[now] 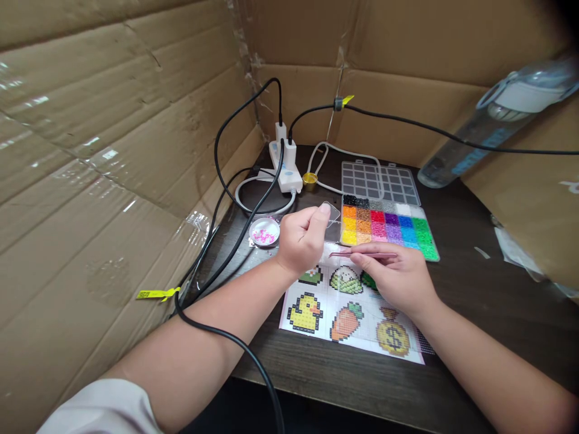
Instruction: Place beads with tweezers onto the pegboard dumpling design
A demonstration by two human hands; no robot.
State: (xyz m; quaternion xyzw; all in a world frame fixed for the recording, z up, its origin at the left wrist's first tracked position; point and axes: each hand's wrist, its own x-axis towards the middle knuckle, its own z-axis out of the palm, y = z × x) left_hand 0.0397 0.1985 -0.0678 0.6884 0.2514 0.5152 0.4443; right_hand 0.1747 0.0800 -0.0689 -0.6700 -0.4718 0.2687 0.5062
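Note:
My left hand (302, 238) is closed, thumb up, above the top left of a printed pattern sheet (326, 313); a clear plastic piece (332, 212) shows just beyond the thumb, and what the fingers hold is hidden. In my right hand (402, 277) are thin pink tweezers (380, 255), pinched between thumb and fingers, their tips pointing left over the sheet's upper part. The sheet shows a duck, a carrot and a money bag. Left of my left hand sits a small white dish (264, 232) with pink and white beads. Behind the sheet lies an open bead box (384, 226) with coloured compartments.
A white power strip (286, 169) with black cables stands at the back left; one cable crosses over my left forearm. Beside it is a small gold cup (310, 181). A clear bottle (479, 132) leans at the back right. Cardboard walls (289, 90) surround the dark table (488, 313).

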